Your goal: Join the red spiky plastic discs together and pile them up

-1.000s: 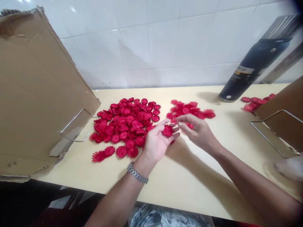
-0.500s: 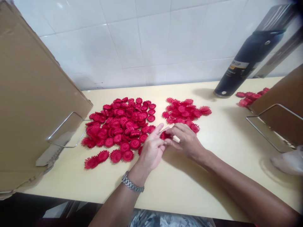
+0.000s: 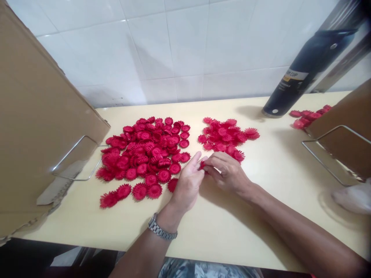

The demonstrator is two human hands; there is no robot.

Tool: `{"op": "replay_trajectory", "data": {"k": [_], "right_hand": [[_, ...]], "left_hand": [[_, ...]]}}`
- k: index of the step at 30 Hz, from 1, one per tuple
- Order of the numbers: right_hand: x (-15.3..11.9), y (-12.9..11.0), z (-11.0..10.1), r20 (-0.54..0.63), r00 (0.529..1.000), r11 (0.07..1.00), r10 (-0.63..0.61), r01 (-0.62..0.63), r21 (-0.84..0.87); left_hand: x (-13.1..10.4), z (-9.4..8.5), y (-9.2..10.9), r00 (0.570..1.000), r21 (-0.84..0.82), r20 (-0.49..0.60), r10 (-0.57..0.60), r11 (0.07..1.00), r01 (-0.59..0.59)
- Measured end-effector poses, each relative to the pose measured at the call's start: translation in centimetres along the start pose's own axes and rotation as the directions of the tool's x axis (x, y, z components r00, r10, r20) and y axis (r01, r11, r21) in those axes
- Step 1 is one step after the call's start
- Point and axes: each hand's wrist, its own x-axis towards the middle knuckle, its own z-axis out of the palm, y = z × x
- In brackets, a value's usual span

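A small red flower piece [image 3: 202, 165] is held between both hands at the middle of the table. My left hand [image 3: 189, 179], with a metal watch on its wrist, is closed on its left side. The fingertips of my right hand [image 3: 223, 170] pinch it from the right. A big heap of dark red ruffled flowers [image 3: 149, 146] lies to the left of my hands, with several loose ones at its front. Just behind my right hand is a smaller pile of brighter red flowers [image 3: 223, 135].
Cardboard boxes stand at the left [image 3: 43, 116] and right [image 3: 344, 127], each with a bent wire beside it. A dark bottle [image 3: 301, 77] stands at the back right near more red flowers [image 3: 308, 116]. A whitish bag [image 3: 353, 199] lies at the right edge.
The red piece shows less between my fingers, and my left hand's fingers have drawn together around it. The view has shifted slightly.
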Motion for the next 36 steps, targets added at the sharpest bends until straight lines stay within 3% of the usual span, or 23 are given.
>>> {"op": "replay_trajectory", "data": {"k": [10,13,17,19,23,26,29,33,35,36], "right_hand": [[0.0,0.2,-0.4,-0.010,0.997,0.990,0.081,-0.079,0.116],[0.2,-0.1,-0.8,-0.002,0.984,0.972,0.176,-0.174,0.156],[0.6,-0.5,-1.6,0.149,0.932,0.874,0.331,-0.363,0.323],[0.7,-0.6,-1.8,0.170,0.917,0.838,0.361,-0.399,0.372],[0.7,-0.9,-2.1,0.060,0.931,0.858,0.359,-0.354,0.373],[0.6,-1.1,-2.2,0.054,0.926,0.836,0.374,-0.361,0.413],[0.7,-1.3,-2.2,0.169,0.888,0.669,0.428,-0.437,0.601],[0.9,-1.1,-2.0,0.431,0.802,0.275,0.413,-0.561,0.781],[0.9,-1.0,-1.9,0.484,0.773,0.219,0.410,-0.599,0.770],[0.9,-0.9,-2.0,0.484,0.770,0.249,0.416,-0.608,0.754]], "left_hand": [[-0.3,-0.4,-0.4,0.992,0.021,0.052,0.111,0.993,-0.112],[-0.5,-0.6,-0.5,0.981,0.104,0.069,0.180,0.977,-0.187],[-0.6,-0.5,-0.3,0.952,0.183,0.122,0.279,0.937,-0.298],[-0.5,-0.4,-0.1,0.950,0.200,0.086,0.301,0.929,-0.312],[-0.3,-0.4,0.1,0.945,0.309,-0.009,0.328,0.899,-0.309],[-0.1,-0.5,0.2,0.946,0.336,-0.025,0.325,0.894,-0.298],[0.3,-0.5,0.3,0.959,0.206,-0.053,0.278,0.943,-0.262],[0.6,-0.7,0.6,0.991,0.024,-0.035,0.128,0.992,-0.127],[0.6,-0.8,0.7,0.991,0.049,-0.012,0.131,0.990,-0.131],[0.5,-0.8,0.7,0.987,0.094,-0.014,0.158,0.983,-0.156]]}}
